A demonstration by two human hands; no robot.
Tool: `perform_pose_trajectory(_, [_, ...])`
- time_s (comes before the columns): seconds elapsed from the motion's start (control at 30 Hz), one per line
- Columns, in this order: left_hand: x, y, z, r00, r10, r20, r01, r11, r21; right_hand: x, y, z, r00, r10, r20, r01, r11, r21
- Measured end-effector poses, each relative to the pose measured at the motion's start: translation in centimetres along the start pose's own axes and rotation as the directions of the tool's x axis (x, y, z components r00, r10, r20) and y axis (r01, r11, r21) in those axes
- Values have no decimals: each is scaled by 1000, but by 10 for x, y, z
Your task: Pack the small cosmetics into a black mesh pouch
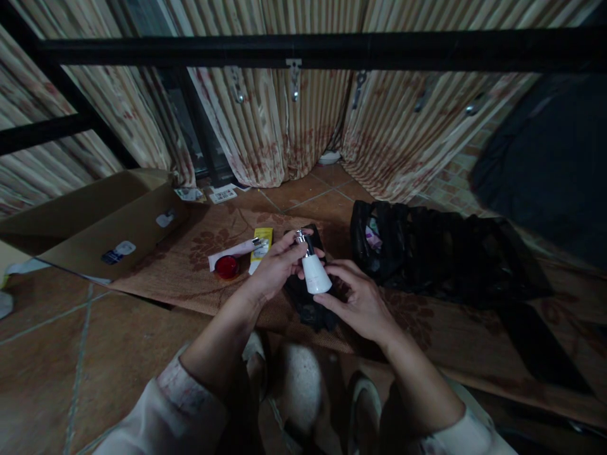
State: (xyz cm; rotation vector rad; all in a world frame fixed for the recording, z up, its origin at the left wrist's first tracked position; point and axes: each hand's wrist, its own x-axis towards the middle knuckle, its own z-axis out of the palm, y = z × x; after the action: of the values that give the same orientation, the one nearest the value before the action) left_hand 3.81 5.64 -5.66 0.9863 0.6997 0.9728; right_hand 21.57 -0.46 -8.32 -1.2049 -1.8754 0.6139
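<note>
A white pump bottle point(316, 275) with a silver pump top is held tilted between both hands. My left hand point(281, 262) closes round the neck and pump at its upper end. With thumb and fingers, my right hand point(359, 297) grips the bottle's lower part from the right. Beneath the hands lies a black plastic bag point(310, 313), partly hidden by them. Left of the hands, a pale tube point(232, 254) with a shiny cap, a round red container point(227, 268) and a yellow-and-white packet point(262, 243) lie on the patterned mat point(203, 294).
An open cardboard box point(128, 221) stands at the left. Several black plastic bags point(427, 253) lie in a row at the right. Printed cards point(222, 193) lie on the tiles near the striped curtains point(246, 126). A dark metal rail point(332, 50) with hanging hooks crosses above.
</note>
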Motion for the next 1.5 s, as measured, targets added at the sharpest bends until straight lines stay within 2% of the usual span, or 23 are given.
perform_pose_trajectory(0.53, [1,-2,-1,1000,6,-4,-6,999,50,0,-3,-3,998,-21,64,23,999,-32])
perform_pose_trajectory(0.93, [3,-6,-3,999,40,6,-40,985,169,0,-4,-6,997,8,80,-6,1000,-30])
perform_pose_trajectory(1.5, [4,-8,-4,998,57,4,-57,979,193,1,-4,-6,997,-9,70,12,999,-35])
